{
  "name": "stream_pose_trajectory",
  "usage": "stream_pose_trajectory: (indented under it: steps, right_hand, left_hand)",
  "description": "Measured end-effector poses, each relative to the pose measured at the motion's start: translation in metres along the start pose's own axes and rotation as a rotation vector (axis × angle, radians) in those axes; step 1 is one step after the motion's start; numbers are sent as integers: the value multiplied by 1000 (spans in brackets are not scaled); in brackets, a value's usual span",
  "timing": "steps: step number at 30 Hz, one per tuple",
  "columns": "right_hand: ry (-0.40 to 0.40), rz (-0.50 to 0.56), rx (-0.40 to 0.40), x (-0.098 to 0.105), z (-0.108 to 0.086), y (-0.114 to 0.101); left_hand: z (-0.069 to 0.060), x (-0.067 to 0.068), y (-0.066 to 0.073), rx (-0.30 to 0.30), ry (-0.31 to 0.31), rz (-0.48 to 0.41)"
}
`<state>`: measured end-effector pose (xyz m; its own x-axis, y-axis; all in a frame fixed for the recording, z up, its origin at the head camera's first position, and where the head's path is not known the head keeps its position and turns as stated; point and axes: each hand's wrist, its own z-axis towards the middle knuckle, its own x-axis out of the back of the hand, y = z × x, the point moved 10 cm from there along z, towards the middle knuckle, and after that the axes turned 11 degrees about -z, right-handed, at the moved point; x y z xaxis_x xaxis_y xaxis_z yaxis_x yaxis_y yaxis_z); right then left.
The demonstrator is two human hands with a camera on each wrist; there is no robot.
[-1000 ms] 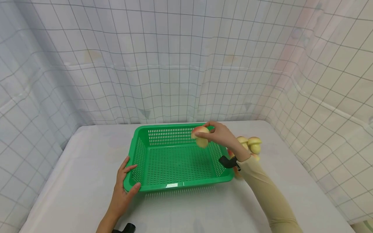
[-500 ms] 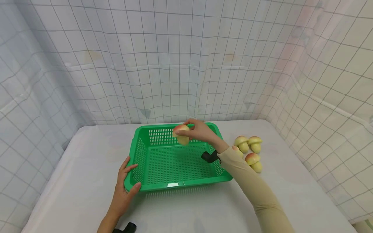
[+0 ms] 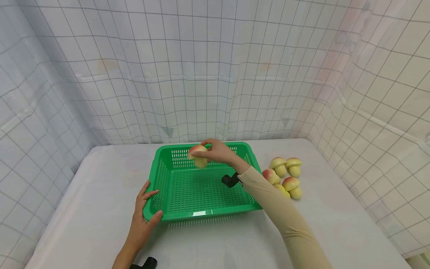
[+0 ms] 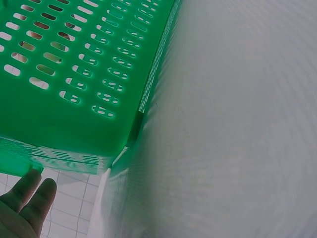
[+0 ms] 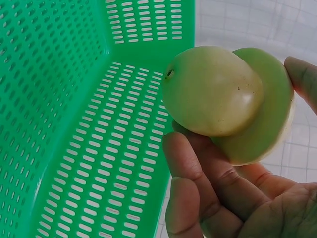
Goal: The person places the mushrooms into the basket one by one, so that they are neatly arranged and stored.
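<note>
The right hand [image 3: 220, 152] is pinching a mushroom-shaped piece [image 5: 223, 94] between thumb and fingers, holding it above the green basket [image 3: 198, 190], near the basket's far rim. The left hand [image 3: 139, 227] is gripping the basket's near left corner, its thumb lying over the near rim. The basket is sitting by the far edge of the tabletop [image 3: 111, 186]. Toward the tabletop's right edge, what seem to be five similar pieces [image 3: 290, 184] are lying clustered, the sleeve [image 3: 282, 213] partly covering them.

Yellow mushroom [image 5: 223, 99], red-tinged — over green basket [image 3: 198, 194]
</note>
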<state>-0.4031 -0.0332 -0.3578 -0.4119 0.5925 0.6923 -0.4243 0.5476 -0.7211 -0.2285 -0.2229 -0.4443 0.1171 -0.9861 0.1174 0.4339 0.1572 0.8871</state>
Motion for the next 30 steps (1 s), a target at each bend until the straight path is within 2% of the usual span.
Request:
stream_pose_trajectory:
  steps: [5,12,19,30]
  right_hand:
    - [-2,-37,22,-7,6,-4]
    - [13,-145,-18,-18,13,0]
    - [-23,-177,-33,-32,20,-3]
    - [-59,-315,-34,-51,33,-6]
  left_hand:
    - [0,0,0,0,6,11]
    - [0,1,1,-7,24,11]
    - [0,2,1,-6,25,6]
    - [0,1,5,-10,22,30]
